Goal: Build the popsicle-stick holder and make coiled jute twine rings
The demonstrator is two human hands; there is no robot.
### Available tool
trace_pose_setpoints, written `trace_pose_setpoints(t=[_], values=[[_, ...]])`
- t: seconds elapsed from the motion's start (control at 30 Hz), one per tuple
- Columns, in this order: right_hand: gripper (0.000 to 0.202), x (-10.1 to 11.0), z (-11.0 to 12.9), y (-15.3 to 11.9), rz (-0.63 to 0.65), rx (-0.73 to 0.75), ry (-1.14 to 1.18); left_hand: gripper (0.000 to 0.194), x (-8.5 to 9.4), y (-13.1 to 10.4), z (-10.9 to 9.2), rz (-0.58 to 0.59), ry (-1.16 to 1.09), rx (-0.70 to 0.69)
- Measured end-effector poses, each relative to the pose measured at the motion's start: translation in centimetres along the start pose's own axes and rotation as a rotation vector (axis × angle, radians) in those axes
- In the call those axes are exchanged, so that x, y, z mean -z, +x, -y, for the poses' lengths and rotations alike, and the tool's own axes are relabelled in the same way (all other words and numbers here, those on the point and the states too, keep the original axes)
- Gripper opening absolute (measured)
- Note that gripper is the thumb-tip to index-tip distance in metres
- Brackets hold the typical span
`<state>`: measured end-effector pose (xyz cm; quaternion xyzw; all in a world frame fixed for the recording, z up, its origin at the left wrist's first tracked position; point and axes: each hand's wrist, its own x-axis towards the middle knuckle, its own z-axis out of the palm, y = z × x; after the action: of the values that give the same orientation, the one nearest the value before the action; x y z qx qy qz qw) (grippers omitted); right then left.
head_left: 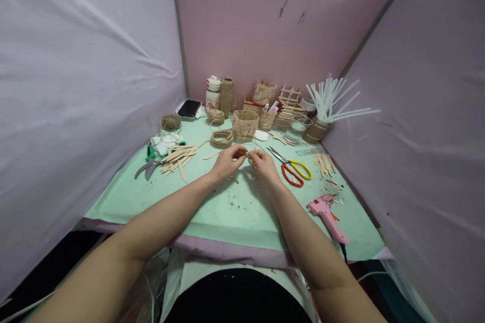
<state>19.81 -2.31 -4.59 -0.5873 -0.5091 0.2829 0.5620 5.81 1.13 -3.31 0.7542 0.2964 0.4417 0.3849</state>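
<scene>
My left hand [229, 160] and my right hand [262, 165] meet over the middle of the green table, fingertips almost touching. Both are pinched around a small piece of thin twine [247, 154], mostly hidden by the fingers. Just behind them stands a basket-like holder [245, 126] covered in light wood pieces. A coil of brown cord [222, 138] lies behind my left hand. To the right of my right hand are scissors [290, 164] with one red and one yellow handle, blades apart.
Wood strips [178, 159] and pruning shears [149, 168] lie at left. A pink glue gun [329, 217] rests at right front. Behind stand a glass bowl [297, 130], a bottle [213, 94] and a pot of white sticks [317, 131]. Fabric walls enclose the green table [227, 219].
</scene>
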Motion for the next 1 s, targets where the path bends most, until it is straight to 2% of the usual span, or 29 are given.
trace_pose_setpoints(t=[0.23, 0.47, 0.63, 0.7, 0.83, 1.0], values=[[0.025, 0.11, 0.68, -0.46, 0.004, 0.054, -0.067, 0.015, -0.03, -0.06, 0.13, -0.020, 0.010, -0.021], [0.022, -0.09, 0.58, -0.78, -0.094, 0.148, -0.219, 0.016, -0.34, -0.37, 0.04, -0.073, 0.086, -0.042], [0.028, -0.08, 0.66, -0.72, -0.021, 0.125, -0.214, 0.012, -0.36, -0.40, 0.11, -0.079, 0.083, -0.047], [0.025, -0.10, 0.68, -0.67, -0.040, 0.136, -0.161, 0.010, -0.40, -0.35, 0.10, -0.085, 0.061, -0.047], [0.020, -0.12, 0.81, -0.73, -0.094, 0.199, -0.111, 0.014, -0.54, -0.24, 0.11, -0.108, -0.032, 0.010], [0.019, -0.10, 0.87, -0.95, -0.106, 0.313, -0.240, 0.016, -0.48, -0.19, 0.44, -0.103, 0.018, 0.096]])
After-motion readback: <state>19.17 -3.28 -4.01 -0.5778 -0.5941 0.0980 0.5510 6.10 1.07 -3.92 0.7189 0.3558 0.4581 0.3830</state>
